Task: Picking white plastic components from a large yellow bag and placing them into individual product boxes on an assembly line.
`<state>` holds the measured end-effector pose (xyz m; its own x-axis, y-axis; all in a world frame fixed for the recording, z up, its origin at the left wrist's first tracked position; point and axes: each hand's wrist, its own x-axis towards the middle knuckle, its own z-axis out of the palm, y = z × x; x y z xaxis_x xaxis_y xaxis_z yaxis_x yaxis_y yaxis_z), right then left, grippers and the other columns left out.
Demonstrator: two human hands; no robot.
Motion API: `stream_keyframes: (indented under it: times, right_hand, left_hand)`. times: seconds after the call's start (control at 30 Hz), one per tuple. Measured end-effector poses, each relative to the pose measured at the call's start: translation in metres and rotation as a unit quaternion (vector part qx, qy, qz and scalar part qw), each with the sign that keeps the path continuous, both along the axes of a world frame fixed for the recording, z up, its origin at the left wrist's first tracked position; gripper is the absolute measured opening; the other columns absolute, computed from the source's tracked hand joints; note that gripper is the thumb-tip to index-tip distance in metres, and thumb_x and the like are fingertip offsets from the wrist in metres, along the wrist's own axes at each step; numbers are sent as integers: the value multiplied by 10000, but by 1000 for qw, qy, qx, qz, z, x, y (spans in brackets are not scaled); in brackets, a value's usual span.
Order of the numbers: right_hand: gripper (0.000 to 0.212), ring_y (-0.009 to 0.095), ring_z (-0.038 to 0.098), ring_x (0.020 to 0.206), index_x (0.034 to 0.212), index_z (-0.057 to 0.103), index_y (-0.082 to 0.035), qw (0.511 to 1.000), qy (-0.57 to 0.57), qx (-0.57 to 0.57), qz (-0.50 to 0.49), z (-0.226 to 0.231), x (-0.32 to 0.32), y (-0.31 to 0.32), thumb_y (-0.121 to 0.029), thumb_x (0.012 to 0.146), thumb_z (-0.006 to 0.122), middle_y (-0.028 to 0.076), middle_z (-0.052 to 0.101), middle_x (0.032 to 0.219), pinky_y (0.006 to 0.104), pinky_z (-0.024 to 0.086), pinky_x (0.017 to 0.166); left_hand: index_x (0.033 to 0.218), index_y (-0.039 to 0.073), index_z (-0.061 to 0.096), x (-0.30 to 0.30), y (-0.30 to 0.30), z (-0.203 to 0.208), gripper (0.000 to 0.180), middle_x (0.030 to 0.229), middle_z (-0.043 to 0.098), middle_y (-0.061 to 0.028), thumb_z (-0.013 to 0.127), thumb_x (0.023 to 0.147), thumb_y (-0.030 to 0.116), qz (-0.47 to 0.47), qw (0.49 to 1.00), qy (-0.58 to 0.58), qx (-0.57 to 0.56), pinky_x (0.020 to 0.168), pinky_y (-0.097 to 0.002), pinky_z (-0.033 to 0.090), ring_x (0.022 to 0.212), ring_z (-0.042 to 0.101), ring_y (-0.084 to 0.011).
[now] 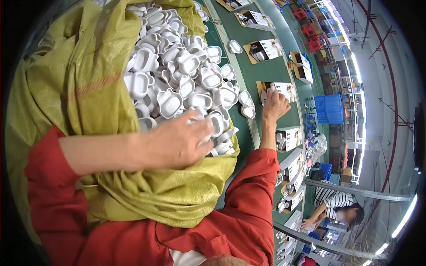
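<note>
My right hand reaches out ahead of me, fingertips drawn together in what looks like a narrow pinch on a white piece, most of it hidden by my fingers. Right at those fingertips is an open carton, standing on the green belt that runs past my grip. My left hand is blurred, fingers half curled over the heap of white parts in the yellow sack; I cannot tell whether it has hold of one. Two loose parts lie just left of my right wrist. I judge a light pinch best here, keeping my knuckles off the carton's edges so it doesn't tip or shift.
</note>
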<state>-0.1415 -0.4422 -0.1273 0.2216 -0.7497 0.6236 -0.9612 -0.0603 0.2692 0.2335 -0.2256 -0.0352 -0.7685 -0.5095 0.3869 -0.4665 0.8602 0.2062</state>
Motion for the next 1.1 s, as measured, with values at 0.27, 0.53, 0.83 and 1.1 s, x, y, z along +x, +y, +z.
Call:
stream_keyframes:
  times: [0.27, 0.53, 0.83, 1.1]
  right_hand:
    - [219, 283, 593, 972, 1048, 728, -182, 992, 35, 48, -113, 10, -30, 31, -280, 858, 683, 64, 675, 1033, 442, 389, 831]
    - [218, 325, 539, 1217, 1009, 708, -85, 899, -274, 279, 199, 26, 2, 94, -182, 821, 763, 135, 612, 1257, 455, 375, 1007]
    - [148, 346, 564, 1148, 868, 698, -45, 947, -234, 187, 118, 1, -17, 60, -158, 797, 763, 147, 615, 1207, 470, 383, 990]
    - [183, 324, 574, 1142, 866, 743, -78, 978, -163, 124, -29, 15, -25, -16, -252, 817, 716, 106, 648, 1173, 490, 416, 956]
  left_hand:
    - [1250, 17, 599, 11, 40, -4, 397, 1281, 598, -143, 544, 890, 173, -69, 993, -84, 44, 1026, -413, 404, 1243, 538, -270]
    - [1242, 35, 616, 16, 23, -25, 381, 1402, 556, -101, 521, 911, 199, -20, 997, -68, 21, 1104, -468, 334, 1327, 488, -222]
    - [1217, 178, 659, 19, -24, -36, 339, 1462, 474, -72, 642, 885, 243, 122, 992, -11, 19, 1103, -542, 341, 1365, 410, -342]
    - [1402, 212, 528, 22, -29, -31, 496, 1495, 450, -63, 613, 914, 240, 173, 982, -3, 72, 1106, -543, 325, 1350, 428, -331]
